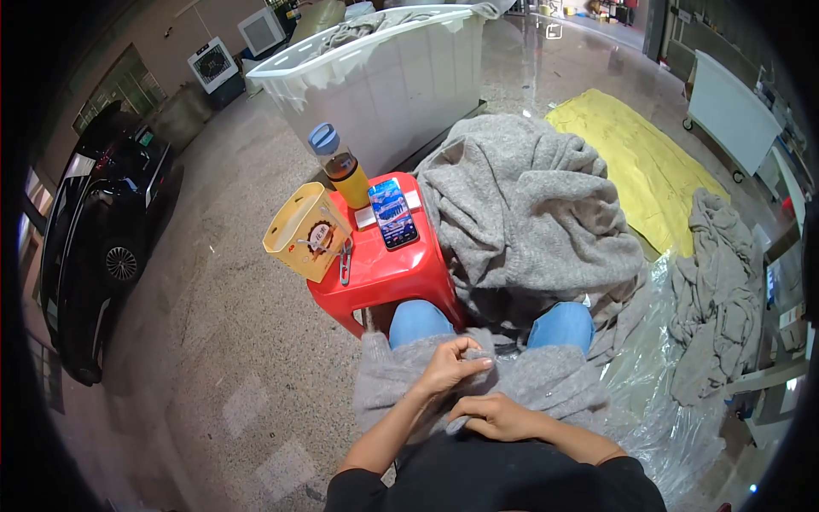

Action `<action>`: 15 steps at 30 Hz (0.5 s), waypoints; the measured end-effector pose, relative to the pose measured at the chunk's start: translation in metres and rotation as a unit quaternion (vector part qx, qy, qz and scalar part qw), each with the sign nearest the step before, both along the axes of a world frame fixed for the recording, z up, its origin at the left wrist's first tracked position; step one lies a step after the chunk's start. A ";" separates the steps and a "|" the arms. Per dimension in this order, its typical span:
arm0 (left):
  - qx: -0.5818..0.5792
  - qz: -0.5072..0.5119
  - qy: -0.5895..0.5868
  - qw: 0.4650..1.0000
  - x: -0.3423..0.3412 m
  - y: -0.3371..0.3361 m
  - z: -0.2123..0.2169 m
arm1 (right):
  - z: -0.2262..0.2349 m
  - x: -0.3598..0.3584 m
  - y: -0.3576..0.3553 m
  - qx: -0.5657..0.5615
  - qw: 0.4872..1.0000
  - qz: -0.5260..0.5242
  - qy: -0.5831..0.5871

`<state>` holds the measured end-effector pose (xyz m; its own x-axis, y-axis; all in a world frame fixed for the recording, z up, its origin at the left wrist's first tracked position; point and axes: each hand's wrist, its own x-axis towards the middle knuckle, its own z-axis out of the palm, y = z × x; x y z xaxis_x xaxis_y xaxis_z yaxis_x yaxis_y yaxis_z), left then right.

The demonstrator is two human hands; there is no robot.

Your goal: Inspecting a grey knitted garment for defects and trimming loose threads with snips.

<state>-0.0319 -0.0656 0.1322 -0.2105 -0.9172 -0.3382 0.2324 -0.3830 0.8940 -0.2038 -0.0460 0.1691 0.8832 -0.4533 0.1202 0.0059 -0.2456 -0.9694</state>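
A grey knitted garment [546,380] lies across my lap, over my jeans. My left hand [454,365] pinches a bit of its fuzzy fabric between thumb and fingers, just above the lap. Lower and closer to my body, my right hand [495,418] has its fingers curled into the same garment. Past my knees rises a large heap of grey knitwear [520,205]. Left of that heap stands a red plastic stool [384,273], bearing a lit phone [392,218], small thread snips [345,263], a yellow paper bucket [307,235] and a blue-lidded bottle [345,175].
A big white plastic bin [384,94] with grey knitwear stands behind the stool. At right, a yellow sheet [636,154] and another grey pile [717,299] lie on the floor near clear plastic film [648,367]. A black car [107,230] is parked far left.
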 end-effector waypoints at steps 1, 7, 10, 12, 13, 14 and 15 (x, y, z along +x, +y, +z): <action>0.010 -0.009 0.003 1.000 -0.001 0.001 -0.005 | -0.011 -0.001 0.000 0.006 1.000 0.004 -0.002; 0.061 -0.013 -0.009 0.998 0.002 0.018 -0.027 | -0.033 -0.017 -0.016 -0.034 0.941 -0.334 0.043; 0.048 -0.015 -0.036 0.998 -0.004 0.026 -0.043 | -0.049 -0.023 -0.023 -0.036 0.969 -0.242 -0.031; -0.012 0.001 -0.061 0.998 -0.008 0.027 -0.034 | -0.044 -0.023 -0.024 -0.006 0.975 -0.222 -0.024; 0.021 0.007 -0.065 0.998 -0.012 0.024 -0.005 | -0.039 -0.024 -0.026 -0.009 0.971 -0.232 -0.049; 0.025 0.007 -0.063 0.998 -0.017 0.025 0.011 | -0.031 -0.027 -0.026 -0.013 0.968 -0.240 -0.074; -0.023 0.027 -0.067 0.997 -0.020 0.026 0.022 | -0.016 -0.032 -0.027 -0.010 0.968 -0.240 -0.072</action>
